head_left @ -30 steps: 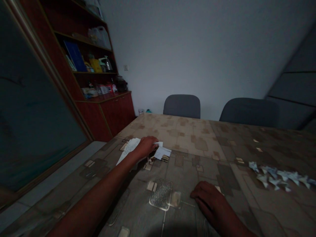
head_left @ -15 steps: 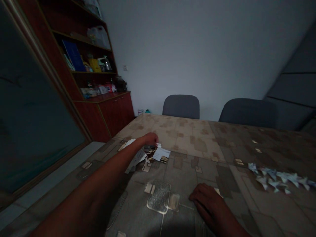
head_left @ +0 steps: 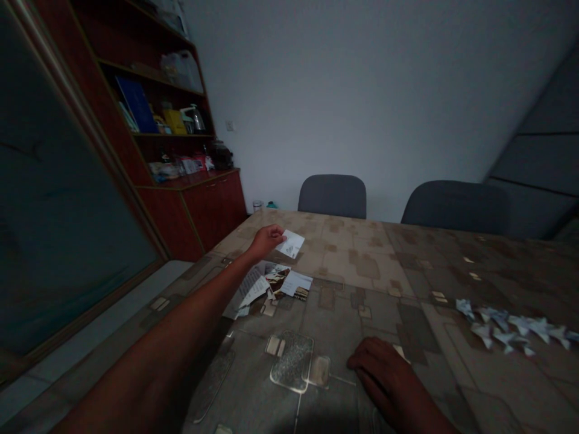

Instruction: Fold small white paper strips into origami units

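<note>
Stretched out over the far left part of the table, my left hand (head_left: 268,239) pinches a small white paper sheet (head_left: 292,244) with some print on it. Below it lies a pile of paper pieces (head_left: 253,286), some printed and some brown and gold, partly hidden by my forearm. A white paper sheet (head_left: 296,282) forms the pile's right side. My right hand (head_left: 375,364) rests palm down on the tabletop near me, its fingers lying flat and holding nothing.
Several folded white paper stars (head_left: 520,325) sit on the right of the patterned table (head_left: 344,325). Two grey chairs (head_left: 332,196) stand at the far side. A red-brown cabinet (head_left: 212,208) with loaded shelves is at the left, beside a glass panel (head_left: 67,211).
My left hand has risen from the pile and moved slightly away from me, lifting the white paper sheet out. My right hand stays where it was.
</note>
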### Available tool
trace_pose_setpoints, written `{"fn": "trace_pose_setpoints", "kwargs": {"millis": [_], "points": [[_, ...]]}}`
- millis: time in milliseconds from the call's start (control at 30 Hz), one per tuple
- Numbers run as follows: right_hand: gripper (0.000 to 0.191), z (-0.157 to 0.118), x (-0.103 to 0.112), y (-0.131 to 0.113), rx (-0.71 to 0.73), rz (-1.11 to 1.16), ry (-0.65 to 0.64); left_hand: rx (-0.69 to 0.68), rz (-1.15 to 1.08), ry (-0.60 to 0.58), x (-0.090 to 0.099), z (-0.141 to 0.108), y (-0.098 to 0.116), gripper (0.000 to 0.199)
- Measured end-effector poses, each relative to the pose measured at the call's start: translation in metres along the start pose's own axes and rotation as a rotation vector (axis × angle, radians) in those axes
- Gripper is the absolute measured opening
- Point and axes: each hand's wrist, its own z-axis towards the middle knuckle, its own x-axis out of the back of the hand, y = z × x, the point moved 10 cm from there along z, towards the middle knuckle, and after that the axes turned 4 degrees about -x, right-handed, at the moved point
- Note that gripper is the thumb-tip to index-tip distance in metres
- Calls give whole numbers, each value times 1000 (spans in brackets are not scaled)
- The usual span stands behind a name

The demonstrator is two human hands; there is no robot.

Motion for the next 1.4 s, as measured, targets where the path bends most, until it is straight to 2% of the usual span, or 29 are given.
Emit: {"fn": "trace_pose_setpoints", "kwargs": {"millis": [133,200,333,433,567,633,700,733,800,867,933,1033,1100,1233,1400], "points": [[21,-2,2,2,-3,29,27,6,-146,39,-12,-29,15,27],[23,-3,8,4,-12,52,74,6,-225,37,-25,-49,24,30],[43,-6,32,11,-74,-1,239,51,-369,-63,-69,-97,38,35],[47,-9,46,6,-51,-115,340,99,-442,-150,-106,-131,44,36],[32,-12,49,-11,63,-258,367,160,-539,-243,-145,-165,46,34],[21,-13,44,-19,125,-281,338,179,-514,-280,-156,-177,45,31],[19,-14,39,-22,155,-281,292,149,-418,-328,-160,-189,48,33],[18,-15,35,-23,165,-276,254,87,-331,-318,-155,-193,52,37],[15,-18,26,-22,163,-254,157,-93,-53,-270,-142,-204,63,36],[14,-23,17,-19,127,-220,60,-287,122,-322,-142,-221,76,25],[18,-29,12,-15,70,-183,9,-383,204,-394,-146,-238,78,30],[29,-34,10,-13,14,-120,-19,-431,317,-417,-152,-248,74,43],[34,-34,11,-12,-15,-75,-51,-448,378,-414,-157,-249,75,44],[34,-30,14,-10,-75,-29,-138,-479,455,-402,-165,-248,81,32],[18,-32,19,-11,-62,16,-190,-522,484,-335,-166,-252,84,12]]}}
